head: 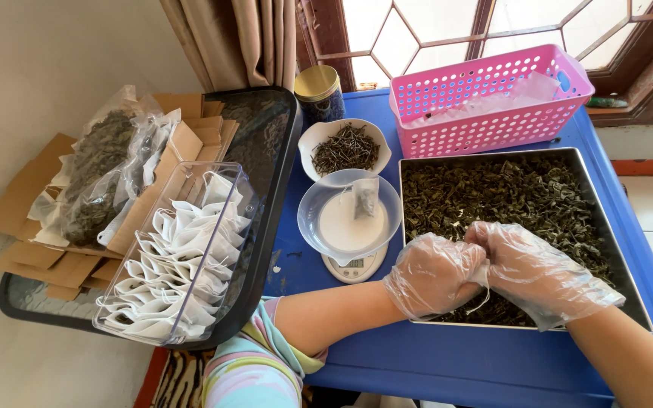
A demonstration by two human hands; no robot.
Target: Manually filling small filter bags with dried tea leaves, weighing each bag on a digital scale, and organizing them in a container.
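Gloved hands meet over the metal tray (606,227) of dried tea leaves (508,193): left hand (436,273) closed in a fist, right hand (542,268) curled against it; what they grip I cannot tell. One filled tea bag (365,198) lies in the scale's bowl (317,204); many empty bags (179,257) wait in the clear container (237,181) beside the blue counter (447,359).

Pink basket (493,106), blue table (447,363), dark green leaves (508,196).

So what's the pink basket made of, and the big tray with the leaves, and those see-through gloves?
Pink basket: looks like moulded plastic, glossy, with rows of holes. Tray: probably metal, with a dull grey, thin rim. Gloves on the left hand and right hand: thin clear plastic film, wrinkled and loose.
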